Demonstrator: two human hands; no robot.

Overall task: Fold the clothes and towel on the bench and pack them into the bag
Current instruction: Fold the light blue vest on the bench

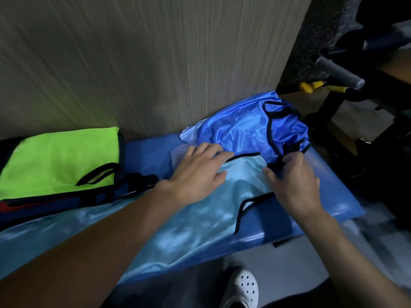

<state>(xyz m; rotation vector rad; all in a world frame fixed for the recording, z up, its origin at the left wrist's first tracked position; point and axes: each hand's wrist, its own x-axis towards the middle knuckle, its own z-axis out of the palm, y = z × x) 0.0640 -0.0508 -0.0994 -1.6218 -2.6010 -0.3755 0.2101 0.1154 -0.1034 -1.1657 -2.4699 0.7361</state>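
Left grip point(200, 172) lies flat and released, fingers spread, pressing on the light-blue satin garment point(178, 223) spread across the blue padded tabletop point(329, 181). Right grip point(293, 183) pinches the black trim point(280, 160) of a darker blue satin garment point(242, 130), which sits bunched at the tabletop's far right end against the wall point(155, 63), overlapping the light-blue one. At the left end lies a flat neon-green piece point(57, 158) with black edging and a black loop, on top of something dark with red and blue patches point(66, 200); whether either is the bag I cannot tell. Below the near edge a white perforated shoe point(244, 285) shows.
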